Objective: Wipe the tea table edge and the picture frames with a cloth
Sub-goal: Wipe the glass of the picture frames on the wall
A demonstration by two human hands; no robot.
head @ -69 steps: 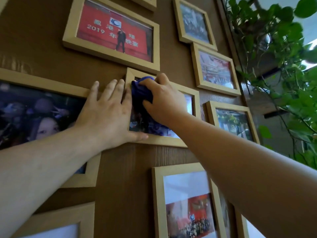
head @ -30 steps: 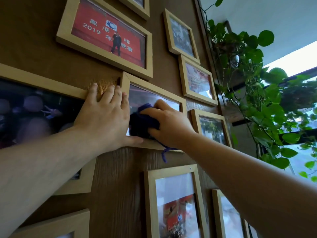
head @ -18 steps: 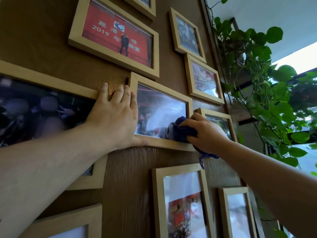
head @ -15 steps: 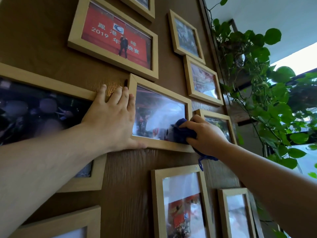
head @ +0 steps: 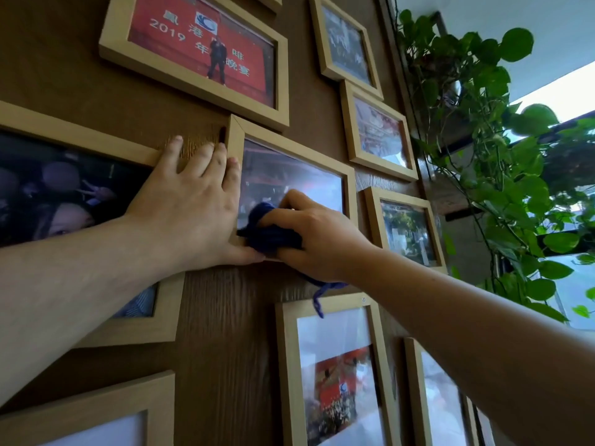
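Observation:
A light wooden picture frame (head: 299,149) hangs in the middle of a brown wood-grain wall. My right hand (head: 317,241) grips a bunched dark blue cloth (head: 269,231) and presses it on the lower left of that frame's glass. A loose cloth tail hangs below the hand. My left hand (head: 190,209) lies flat with fingers spread against the frame's left edge and the wall, its thumb under the bottom rail. The tea table is out of view.
Several other wooden frames surround it: a red-banner photo (head: 199,46) above, a large dark photo (head: 64,188) at left, smaller ones (head: 378,133) at right, more (head: 335,375) below. A trailing green plant (head: 502,175) hangs at the wall's right edge by a window.
My right hand slid the cloth from the frame's lower right corner back left to its lower left corner. My left hand stayed braced on the frame's left edge.

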